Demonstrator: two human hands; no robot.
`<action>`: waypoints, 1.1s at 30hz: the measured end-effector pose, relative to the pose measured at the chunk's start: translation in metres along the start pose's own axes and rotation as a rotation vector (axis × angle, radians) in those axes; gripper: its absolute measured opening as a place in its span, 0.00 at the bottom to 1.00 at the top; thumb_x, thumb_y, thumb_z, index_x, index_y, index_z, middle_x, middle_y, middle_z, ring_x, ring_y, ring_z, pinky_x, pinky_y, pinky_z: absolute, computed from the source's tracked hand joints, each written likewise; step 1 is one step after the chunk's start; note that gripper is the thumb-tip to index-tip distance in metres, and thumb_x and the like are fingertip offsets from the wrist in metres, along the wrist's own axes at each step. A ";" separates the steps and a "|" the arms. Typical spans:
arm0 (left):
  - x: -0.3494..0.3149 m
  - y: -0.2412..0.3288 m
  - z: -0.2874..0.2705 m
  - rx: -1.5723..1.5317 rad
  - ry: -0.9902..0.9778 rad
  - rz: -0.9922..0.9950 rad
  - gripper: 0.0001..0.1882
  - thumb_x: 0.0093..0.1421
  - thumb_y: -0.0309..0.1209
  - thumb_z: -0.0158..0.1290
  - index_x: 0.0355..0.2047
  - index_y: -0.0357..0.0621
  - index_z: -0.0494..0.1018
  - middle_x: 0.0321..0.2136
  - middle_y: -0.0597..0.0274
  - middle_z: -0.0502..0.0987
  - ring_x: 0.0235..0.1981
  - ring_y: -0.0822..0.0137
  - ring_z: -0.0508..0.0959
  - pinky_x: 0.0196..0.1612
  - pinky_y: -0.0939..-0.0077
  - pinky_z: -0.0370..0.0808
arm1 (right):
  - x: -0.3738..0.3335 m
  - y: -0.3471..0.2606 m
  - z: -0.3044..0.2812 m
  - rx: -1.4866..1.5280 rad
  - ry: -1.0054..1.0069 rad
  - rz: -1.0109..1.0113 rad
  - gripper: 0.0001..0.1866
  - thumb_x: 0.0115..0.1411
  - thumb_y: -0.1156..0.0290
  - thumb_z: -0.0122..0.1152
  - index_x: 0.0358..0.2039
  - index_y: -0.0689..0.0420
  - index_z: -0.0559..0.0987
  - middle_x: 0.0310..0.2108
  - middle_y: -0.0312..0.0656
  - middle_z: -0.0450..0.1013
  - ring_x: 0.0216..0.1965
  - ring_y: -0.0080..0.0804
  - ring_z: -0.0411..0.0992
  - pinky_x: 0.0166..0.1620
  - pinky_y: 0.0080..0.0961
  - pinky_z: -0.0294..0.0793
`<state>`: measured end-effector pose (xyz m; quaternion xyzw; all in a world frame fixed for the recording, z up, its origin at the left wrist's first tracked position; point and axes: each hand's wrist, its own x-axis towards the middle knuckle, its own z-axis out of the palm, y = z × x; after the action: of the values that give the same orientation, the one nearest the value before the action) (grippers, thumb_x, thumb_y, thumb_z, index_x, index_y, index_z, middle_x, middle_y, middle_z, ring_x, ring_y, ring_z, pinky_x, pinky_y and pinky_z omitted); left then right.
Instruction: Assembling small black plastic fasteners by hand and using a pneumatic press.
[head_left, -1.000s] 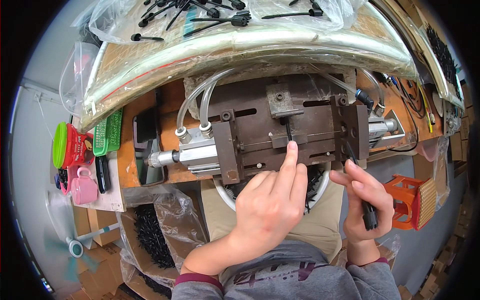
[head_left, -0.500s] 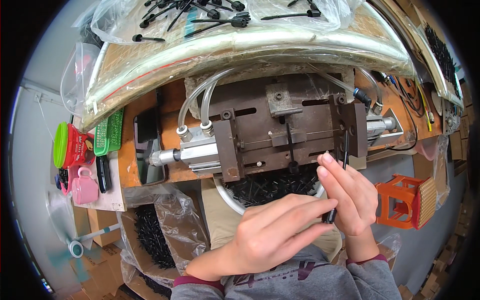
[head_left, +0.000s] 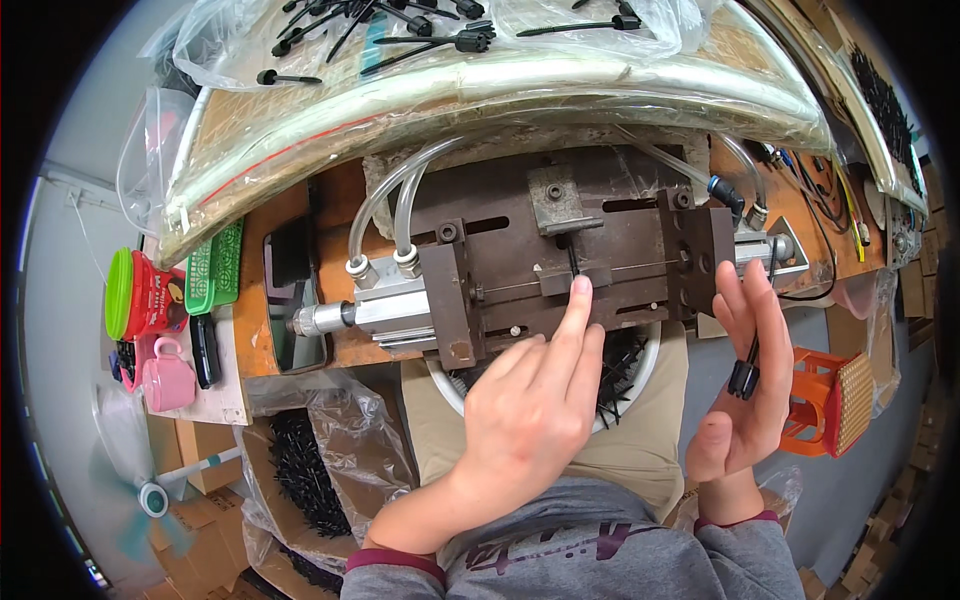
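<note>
My left hand [head_left: 528, 405] reaches over the dark metal clamping fixture [head_left: 520, 250], its index finger stretched out onto a thin black rod [head_left: 574, 258] lying across the small centre block. The rod's near end is hidden under that hand, and the thumb is out of sight. Off the fixture's right end, my right hand [head_left: 752, 370] is turned palm inward. A black plastic stem with a ribbed head [head_left: 743, 380] rests in its fingers, head downward. The right thumb stands apart from the stem.
A white-rimmed tub [head_left: 640, 375] of black pieces sits below the fixture. Air cylinders [head_left: 393, 315] and clear hoses flank it. More black stems [head_left: 470, 41] lie on a plastic-wrapped shelf above. At left are a phone [head_left: 296, 290] and a pink mug [head_left: 168, 378]; an orange stool [head_left: 825, 400] stands right.
My hands were together at the right, left fingers at the ribbed head. The left has moved leftward onto the fixture's rod; the right has shifted rightward, still with the stem.
</note>
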<state>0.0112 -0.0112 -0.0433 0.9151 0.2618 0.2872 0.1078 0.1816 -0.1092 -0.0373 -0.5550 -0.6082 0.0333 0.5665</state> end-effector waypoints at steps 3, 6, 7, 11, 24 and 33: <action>0.006 0.001 -0.005 0.017 -0.050 -0.017 0.15 0.47 0.25 0.67 0.37 0.38 0.81 0.54 0.49 0.79 0.27 0.64 0.82 0.33 0.73 0.78 | -0.001 -0.002 0.002 0.207 0.059 0.111 0.31 0.65 0.72 0.60 0.63 0.71 0.60 0.64 0.72 0.60 0.62 0.62 0.68 0.61 0.43 0.72; 0.007 0.002 -0.008 0.038 -0.057 -0.013 0.15 0.47 0.26 0.67 0.37 0.39 0.82 0.53 0.51 0.80 0.25 0.65 0.81 0.30 0.74 0.77 | 0.000 0.000 -0.004 0.294 0.039 0.122 0.27 0.62 0.78 0.61 0.59 0.69 0.62 0.63 0.73 0.61 0.61 0.58 0.71 0.57 0.38 0.76; 0.006 0.001 -0.009 0.051 -0.062 -0.012 0.15 0.48 0.27 0.68 0.38 0.40 0.82 0.52 0.51 0.80 0.24 0.65 0.81 0.30 0.75 0.77 | 0.001 -0.003 -0.004 0.256 0.003 0.117 0.26 0.59 0.80 0.64 0.56 0.68 0.66 0.62 0.70 0.63 0.59 0.55 0.73 0.55 0.36 0.77; 0.016 -0.008 -0.032 -0.083 -0.127 0.013 0.15 0.50 0.29 0.69 0.39 0.43 0.82 0.47 0.55 0.83 0.25 0.67 0.82 0.30 0.77 0.77 | 0.010 -0.011 -0.006 -0.149 -0.188 -0.008 0.21 0.50 0.82 0.74 0.45 0.66 0.79 0.59 0.60 0.70 0.50 0.45 0.78 0.50 0.32 0.80; 0.162 -0.106 -0.066 0.080 0.235 -0.094 0.19 0.51 0.41 0.70 0.34 0.36 0.82 0.28 0.55 0.80 0.31 0.60 0.80 0.38 0.67 0.76 | 0.014 -0.003 0.040 -0.472 -0.407 -0.112 0.07 0.53 0.78 0.65 0.34 0.60 0.79 0.54 0.48 0.78 0.19 0.28 0.71 0.26 0.22 0.73; 0.119 -0.075 -0.087 -0.233 0.314 0.028 0.10 0.55 0.27 0.68 0.36 0.35 0.82 0.30 0.63 0.80 0.31 0.75 0.81 0.35 0.81 0.77 | 0.048 -0.016 0.026 -0.437 -0.539 -0.074 0.09 0.53 0.74 0.69 0.34 0.59 0.79 0.42 0.45 0.81 0.23 0.34 0.75 0.28 0.27 0.75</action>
<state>0.0124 0.1201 0.0566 0.8439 0.2276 0.4564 0.1665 0.1648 -0.0661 -0.0048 -0.6118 -0.7486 0.0272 0.2541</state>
